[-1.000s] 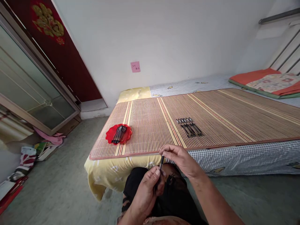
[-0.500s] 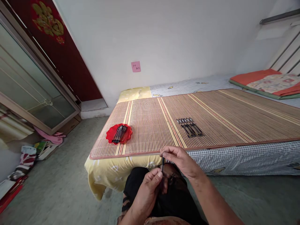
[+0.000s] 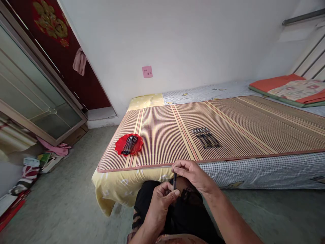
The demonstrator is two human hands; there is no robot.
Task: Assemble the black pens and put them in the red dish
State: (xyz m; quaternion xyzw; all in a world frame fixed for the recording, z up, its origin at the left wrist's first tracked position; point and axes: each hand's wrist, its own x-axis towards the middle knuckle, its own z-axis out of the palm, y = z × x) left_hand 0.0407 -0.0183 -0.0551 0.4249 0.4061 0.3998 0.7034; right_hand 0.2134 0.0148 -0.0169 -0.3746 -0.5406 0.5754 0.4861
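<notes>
A dark pen [image 3: 175, 180] stands nearly upright between my two hands, above my lap at the bed's front edge. My left hand [image 3: 162, 200] pinches its lower end between thumb and fingers. The upper end is in the closed fingertips of my right hand [image 3: 190, 173], which cover its tip. On the striped mat, several black pens [image 3: 206, 138] lie side by side in a row, beyond my right hand. A red scalloped plate [image 3: 118, 146] sits on the mat to the left, with a bundle of dark pens [image 3: 129, 145] in it.
The bamboo mat [image 3: 157, 135] covers most of the bed. A folded orange and floral quilt [image 3: 284, 84] lies at the far right. On the white wall is a pink note [image 3: 147, 72]. A glass-panelled door [image 3: 48, 91] stands at the left.
Both hands still hold the pen, with slight shifts of the fingers; the right hand is a little further left. A pink cloth shape now appears by the dark red door.
</notes>
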